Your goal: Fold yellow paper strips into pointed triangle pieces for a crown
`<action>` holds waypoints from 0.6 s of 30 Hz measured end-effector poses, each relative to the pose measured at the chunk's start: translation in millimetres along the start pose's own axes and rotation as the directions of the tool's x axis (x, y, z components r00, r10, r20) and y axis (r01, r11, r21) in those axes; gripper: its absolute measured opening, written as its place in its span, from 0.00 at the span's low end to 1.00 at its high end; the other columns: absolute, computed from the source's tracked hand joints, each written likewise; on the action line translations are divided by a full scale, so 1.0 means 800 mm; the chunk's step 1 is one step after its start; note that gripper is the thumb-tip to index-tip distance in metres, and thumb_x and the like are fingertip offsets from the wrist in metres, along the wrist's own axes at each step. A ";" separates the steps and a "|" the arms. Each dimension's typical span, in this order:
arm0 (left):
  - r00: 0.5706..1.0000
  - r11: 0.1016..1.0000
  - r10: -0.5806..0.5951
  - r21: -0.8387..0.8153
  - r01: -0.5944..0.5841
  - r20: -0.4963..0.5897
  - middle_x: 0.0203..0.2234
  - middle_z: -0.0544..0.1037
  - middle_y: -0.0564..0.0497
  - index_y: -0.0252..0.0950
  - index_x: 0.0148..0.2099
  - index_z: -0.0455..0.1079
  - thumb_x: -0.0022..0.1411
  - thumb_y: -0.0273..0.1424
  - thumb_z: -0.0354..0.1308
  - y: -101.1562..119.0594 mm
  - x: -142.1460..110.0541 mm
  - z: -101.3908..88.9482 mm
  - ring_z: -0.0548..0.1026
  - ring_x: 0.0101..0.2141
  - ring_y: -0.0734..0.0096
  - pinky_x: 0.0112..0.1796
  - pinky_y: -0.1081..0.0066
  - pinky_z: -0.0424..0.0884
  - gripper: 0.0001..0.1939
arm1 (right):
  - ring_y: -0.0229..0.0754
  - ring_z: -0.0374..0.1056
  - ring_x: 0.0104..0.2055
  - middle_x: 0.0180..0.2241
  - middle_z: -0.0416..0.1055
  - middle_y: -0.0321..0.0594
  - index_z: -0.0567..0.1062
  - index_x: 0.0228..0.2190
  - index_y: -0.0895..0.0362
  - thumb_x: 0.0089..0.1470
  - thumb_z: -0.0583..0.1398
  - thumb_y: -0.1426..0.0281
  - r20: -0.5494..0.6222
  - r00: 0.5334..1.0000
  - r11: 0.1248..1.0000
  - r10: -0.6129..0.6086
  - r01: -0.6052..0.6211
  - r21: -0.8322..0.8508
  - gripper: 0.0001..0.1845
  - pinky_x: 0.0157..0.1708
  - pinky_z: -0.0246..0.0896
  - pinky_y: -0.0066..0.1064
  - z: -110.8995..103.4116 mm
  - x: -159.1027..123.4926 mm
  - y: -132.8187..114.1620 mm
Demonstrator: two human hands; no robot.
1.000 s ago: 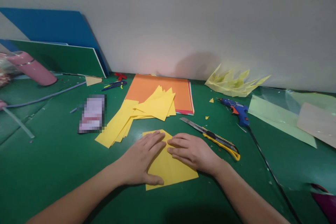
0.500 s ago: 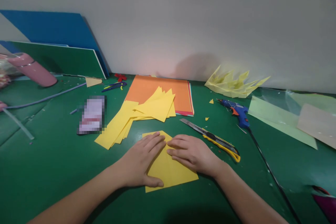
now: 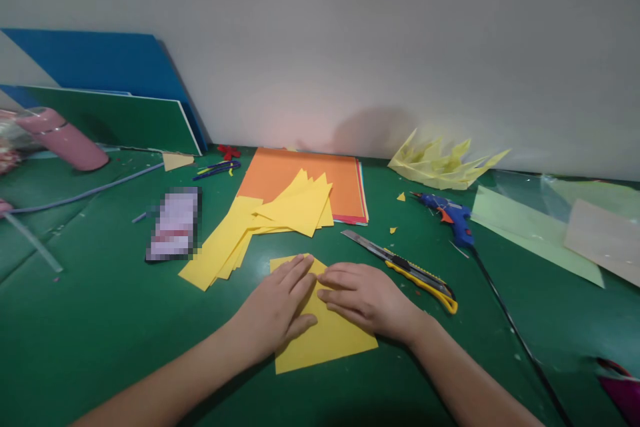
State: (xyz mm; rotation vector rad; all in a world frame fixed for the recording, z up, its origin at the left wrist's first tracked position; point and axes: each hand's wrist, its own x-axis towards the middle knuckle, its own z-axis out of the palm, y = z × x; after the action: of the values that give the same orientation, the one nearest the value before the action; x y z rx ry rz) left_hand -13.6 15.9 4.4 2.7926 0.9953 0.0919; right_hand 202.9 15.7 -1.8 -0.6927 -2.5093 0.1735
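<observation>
A sheet of yellow paper (image 3: pixel 325 340) lies on the green table, with its far right corner folded or cut slantwise under my fingers. My left hand (image 3: pixel 280 303) rests flat on the sheet's left part, fingers stretched out and thumb apart. From the right, my right hand (image 3: pixel 370 297) lies on the paper with its fingers extended and fingertips close to my left fingers. Just beyond my right hand is a utility knife (image 3: pixel 403 267) with its blade out. Several cut yellow paper pieces (image 3: pixel 295 203) lie in an overlapping pile behind the sheet.
An orange paper stack (image 3: pixel 295 170) lies near the wall. To the right are a blue glue gun (image 3: pixel 450 213) with a cord, a spiky yellow paper piece (image 3: pixel 445 163) and pale green paper (image 3: pixel 530 233). A blurred-out flat object (image 3: pixel 175 223) and pink bottle (image 3: pixel 67 139) are left.
My left thumb has moved up the sheet, closer to my other fingers, and the left fingertips have slid slightly. My right hand keeps its place on the paper.
</observation>
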 end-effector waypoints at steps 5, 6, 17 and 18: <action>1.000 1.000 0.001 -0.017 0.000 0.006 0.61 0.57 0.34 0.29 0.58 0.59 0.65 0.41 0.49 -0.001 -0.001 0.000 0.54 0.62 0.51 0.58 0.54 0.59 0.25 | 0.43 0.70 0.44 0.41 0.76 0.45 0.76 0.38 0.58 0.62 0.53 0.70 -0.019 1.000 1.000 -0.005 0.005 0.011 0.12 0.46 0.68 0.38 0.000 0.000 0.000; 1.000 1.000 0.000 -0.023 0.000 0.004 0.62 0.57 0.35 0.30 0.59 0.58 0.65 0.41 0.49 -0.002 -0.001 0.000 0.54 0.62 0.52 0.58 0.54 0.58 0.26 | 0.43 0.70 0.43 0.40 0.76 0.45 0.76 0.38 0.59 0.62 0.53 0.70 -0.025 1.000 1.000 -0.009 0.009 0.013 0.12 0.46 0.68 0.37 0.000 0.000 0.000; 0.999 0.998 -0.038 -0.042 0.039 0.006 0.61 0.59 0.35 0.27 0.61 0.57 0.64 0.43 0.49 -0.002 -0.001 -0.003 0.58 0.60 0.52 0.57 0.57 0.59 0.30 | 0.42 0.70 0.44 0.40 0.76 0.45 0.76 0.38 0.59 0.62 0.53 0.70 -0.032 0.999 1.000 -0.013 0.014 0.017 0.12 0.47 0.68 0.36 0.001 -0.002 0.001; 0.999 0.998 -0.042 -0.037 0.043 0.009 0.61 0.59 0.35 0.27 0.60 0.58 0.64 0.43 0.49 -0.002 -0.001 -0.004 0.58 0.60 0.52 0.57 0.57 0.59 0.30 | 0.42 0.70 0.44 0.40 0.76 0.45 0.76 0.38 0.59 0.62 0.53 0.71 -0.031 0.999 1.000 -0.018 0.018 0.018 0.12 0.47 0.68 0.36 0.001 -0.002 0.001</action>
State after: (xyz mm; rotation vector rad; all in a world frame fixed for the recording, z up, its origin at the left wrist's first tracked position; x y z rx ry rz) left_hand -15.5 17.1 7.5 2.7346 1.0397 0.0925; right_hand 203.9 16.0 -3.5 -0.6607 -2.4811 0.1777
